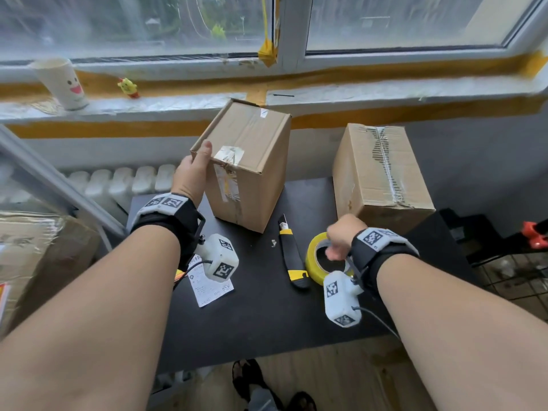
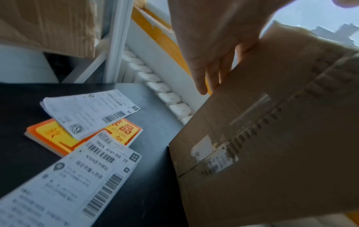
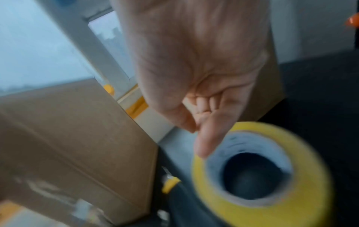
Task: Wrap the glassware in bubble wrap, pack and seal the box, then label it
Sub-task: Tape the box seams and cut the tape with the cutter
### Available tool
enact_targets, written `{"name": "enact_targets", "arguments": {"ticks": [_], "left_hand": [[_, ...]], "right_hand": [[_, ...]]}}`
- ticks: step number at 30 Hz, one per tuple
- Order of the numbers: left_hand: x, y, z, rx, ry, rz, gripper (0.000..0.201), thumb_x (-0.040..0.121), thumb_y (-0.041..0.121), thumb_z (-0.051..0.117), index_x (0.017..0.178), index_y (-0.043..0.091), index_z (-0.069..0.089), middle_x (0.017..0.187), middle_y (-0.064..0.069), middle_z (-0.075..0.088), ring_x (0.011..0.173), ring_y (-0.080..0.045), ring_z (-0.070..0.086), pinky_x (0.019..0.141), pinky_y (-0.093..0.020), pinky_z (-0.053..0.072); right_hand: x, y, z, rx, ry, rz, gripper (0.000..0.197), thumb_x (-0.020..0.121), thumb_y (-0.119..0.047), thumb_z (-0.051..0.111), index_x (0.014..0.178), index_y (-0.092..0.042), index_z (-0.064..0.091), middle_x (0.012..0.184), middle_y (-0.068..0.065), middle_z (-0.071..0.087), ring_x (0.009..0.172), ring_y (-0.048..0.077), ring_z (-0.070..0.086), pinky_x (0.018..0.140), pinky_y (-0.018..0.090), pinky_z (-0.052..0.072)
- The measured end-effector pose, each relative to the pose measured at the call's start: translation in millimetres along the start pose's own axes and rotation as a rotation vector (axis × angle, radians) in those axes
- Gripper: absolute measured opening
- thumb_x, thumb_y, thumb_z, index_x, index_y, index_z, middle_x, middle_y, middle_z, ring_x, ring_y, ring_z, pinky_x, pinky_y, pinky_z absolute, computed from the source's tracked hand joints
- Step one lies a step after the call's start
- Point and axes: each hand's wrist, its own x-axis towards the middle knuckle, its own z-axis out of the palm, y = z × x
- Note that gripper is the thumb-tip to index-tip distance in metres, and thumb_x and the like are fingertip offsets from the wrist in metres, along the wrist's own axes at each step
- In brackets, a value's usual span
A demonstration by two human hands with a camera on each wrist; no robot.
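Note:
A closed cardboard box (image 1: 246, 161) stands upright on the black table (image 1: 252, 321), old tape scraps on its top. My left hand (image 1: 197, 163) grips its upper left corner, thumb on top. In the left wrist view the fingers (image 2: 205, 73) lie along the box (image 2: 272, 138) side. My right hand (image 1: 341, 235) hovers at the yellow tape roll (image 1: 312, 262). In the blurred right wrist view the hand (image 3: 194, 76) has fingers curled into the palm and one digit reaching the roll (image 3: 252, 212) rim; a grip is not discernible. No glassware or bubble wrap shows.
A black-and-yellow utility knife (image 1: 292, 256) lies between box and roll. Shipping labels (image 2: 58, 184) and orange fragile stickers (image 2: 44, 136) lie at the table's left front. A second taped box (image 1: 379, 173) stands at the right rear. A paper cup (image 1: 63, 84) sits on the sill.

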Motion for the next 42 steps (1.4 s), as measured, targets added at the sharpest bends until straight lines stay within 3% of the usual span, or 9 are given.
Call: {"name": "enact_targets", "arguments": {"ticks": [3, 6, 9, 13, 15, 19, 28, 35, 42], "left_hand": [[8.8, -4.9, -4.7, -0.08, 0.015, -0.101, 0.026, 0.096, 0.035, 0.043, 0.095, 0.015, 0.06, 0.101, -0.004, 0.058, 0.088, -0.017, 0.055, 0.076, -0.026, 0.042], [10.7, -8.1, -8.6, 0.056, -0.114, -0.118, 0.004, 0.086, 0.014, 0.051, 0.085, 0.017, 0.053, 0.099, -0.007, 0.056, 0.086, -0.018, 0.054, 0.071, -0.027, 0.039], [9.1, -17.1, -6.1, 0.212, -0.211, 0.053, 0.059, 0.07, 0.003, 0.08, 0.119, 0.011, 0.048, 0.109, -0.002, 0.056, 0.096, -0.013, 0.056, 0.082, -0.024, 0.046], [7.0, -17.8, 1.6, 0.156, -0.085, 0.207, 0.146, 0.047, 0.034, 0.096, 0.152, 0.027, -0.005, 0.151, -0.006, 0.03, 0.137, -0.014, 0.034, 0.115, -0.032, 0.027], [5.8, -9.2, 5.9, 0.176, 0.001, 0.244, 0.146, 0.052, 0.036, 0.094, 0.149, 0.041, -0.014, 0.156, -0.01, 0.017, 0.142, -0.016, 0.024, 0.113, -0.031, 0.02], [14.4, -1.8, 11.3, 0.186, 0.038, 0.287, 0.141, 0.057, 0.035, 0.092, 0.149, 0.043, -0.014, 0.158, -0.011, 0.011, 0.145, -0.018, 0.02, 0.114, -0.034, 0.02], [60.8, -21.6, -5.5, 0.103, -0.1, 0.128, 0.143, 0.027, 0.073, 0.085, 0.139, 0.062, -0.003, 0.151, -0.004, 0.033, 0.135, -0.019, 0.042, 0.109, -0.047, 0.038], [85.4, -26.6, -14.5, 0.045, -0.209, 0.098, 0.139, 0.038, 0.068, 0.088, 0.148, 0.048, 0.004, 0.15, 0.008, 0.039, 0.136, -0.009, 0.041, 0.112, -0.044, 0.036], [87.2, -4.5, -29.5, -0.166, -0.346, -0.164, 0.119, 0.045, 0.078, 0.073, 0.146, 0.05, 0.017, 0.136, 0.008, 0.052, 0.117, -0.022, 0.057, 0.102, -0.048, 0.044]], "right_hand": [[6.5, -35.7, 0.3, 0.3, -0.028, -0.155, 0.031, 0.09, -0.002, 0.051, 0.121, -0.003, 0.057, 0.099, 0.016, 0.067, 0.088, 0.033, 0.067, 0.084, 0.045, 0.057], [8.4, -69.6, -0.8, 0.337, -0.023, -0.343, 0.058, 0.084, -0.001, 0.058, 0.139, -0.014, 0.047, 0.121, 0.002, 0.058, 0.106, 0.026, 0.064, 0.084, 0.035, 0.056], [5.9, -95.9, 2.6, 0.561, -0.039, -0.413, 0.051, 0.085, -0.003, 0.061, 0.134, -0.013, 0.05, 0.118, 0.007, 0.059, 0.101, 0.029, 0.065, 0.085, 0.043, 0.057], [15.1, -110.4, 1.2, 0.791, -0.095, -0.391, 0.013, 0.095, -0.004, 0.054, 0.099, -0.013, 0.062, 0.102, 0.014, 0.066, 0.082, 0.027, 0.067, 0.074, 0.036, 0.059], [18.1, -115.3, -3.0, 0.694, -0.01, -0.42, 0.016, 0.093, -0.015, 0.059, 0.108, -0.012, 0.061, 0.108, 0.01, 0.065, 0.081, 0.022, 0.066, 0.07, 0.036, 0.059], [39.6, -117.4, -14.5, 0.487, 0.305, -0.377, 0.074, 0.082, -0.027, 0.075, 0.143, -0.015, 0.034, 0.139, 0.005, 0.048, 0.122, 0.025, 0.053, 0.102, 0.042, 0.045], [78.3, -147.5, -45.3, 0.564, 0.085, -0.398, 0.115, 0.078, -0.005, 0.078, 0.155, -0.021, -0.007, 0.16, 0.008, 0.017, 0.143, 0.025, 0.028, 0.106, 0.033, 0.032], [93.8, -163.6, -49.5, 0.458, 0.1, -0.415, 0.102, 0.066, -0.015, 0.087, 0.149, -0.01, 0.027, 0.143, 0.01, 0.042, 0.129, 0.024, 0.045, 0.105, 0.035, 0.041], [80.7, -172.7, -60.8, 0.364, 0.158, -0.432, 0.132, 0.022, -0.083, 0.078, 0.133, -0.017, 0.052, 0.129, 0.001, 0.06, 0.115, 0.02, 0.06, 0.1, 0.041, 0.049]]}}
